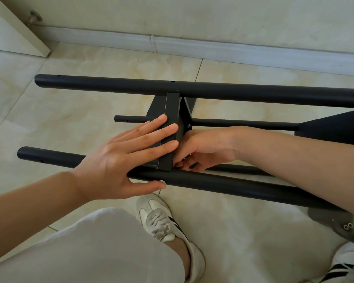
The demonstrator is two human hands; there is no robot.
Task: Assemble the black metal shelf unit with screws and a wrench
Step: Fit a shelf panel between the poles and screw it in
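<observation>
A person's left hand (119, 158) lay flat, fingers straight, across the edge of a black shelf panel (171, 127) while the thumb pressed a silver screw head (162, 182) into the near pole (223, 185) of the half-built black metal shelf unit, which lay on its side on the tiled floor (90, 111). The right hand (200, 148) was tucked in behind the panel, fingers curled around something small and dark at the joint; whether that was the wrench or a nut could not be told.

The risk appeared to lie at that hidden joint: if the thumb eased off, the screw could turn freely or back out, and the unfastened panel might slip along the pole. A dropped fastener would likely roll across the smooth tiles.

Room was tight. The right hand worked between the near pole and a thinner rod (243, 124), with the far pole (192, 88) beyond and the skirting board (192, 46) close behind it. The person's shoe (161, 217) sat just under the near pole.
</observation>
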